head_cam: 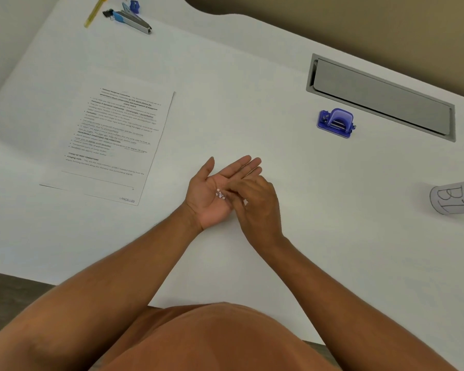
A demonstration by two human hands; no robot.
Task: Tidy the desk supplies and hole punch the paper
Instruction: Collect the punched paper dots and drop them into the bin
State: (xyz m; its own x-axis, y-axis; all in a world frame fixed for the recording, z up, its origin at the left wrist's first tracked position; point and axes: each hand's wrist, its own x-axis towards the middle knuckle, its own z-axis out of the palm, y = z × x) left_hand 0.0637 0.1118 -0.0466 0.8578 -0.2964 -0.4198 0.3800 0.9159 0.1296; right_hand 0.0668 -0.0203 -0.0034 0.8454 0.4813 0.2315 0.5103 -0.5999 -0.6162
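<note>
Resting palm-up on the white table [252,263], the left hand [214,191] lies released, fingers straight and pointing away from the body, with a small cluster of paper punch-outs [220,194] gathered in the hollow of its palm. The right hand [255,207] comes over it from the right, back turned to the camera, fingertips [229,190] reaching down at the cluster; whether they pinch a piece or only touch the palm I cannot tell, since the hand hides its own underside.

The relation that matters: the hole punch [336,123] stands well apart, ahead and to the right, so the right hand is the nearer one. The paper [105,140] lies ahead and to the left, nearer the left hand, its long axis running away from the body with a slight tilt (its printed top is at the far end). A labelled cup [452,198] lies on its side at the right edge, probably where the scraps belong.

At the far left corner sit a stapler [134,21], a yellow pen [93,13] and a black binder clip [107,14], close together. A grey cable hatch [381,97] is set into the table behind the hole punch. Beyond the table's curved far edge is a tan wall.
</note>
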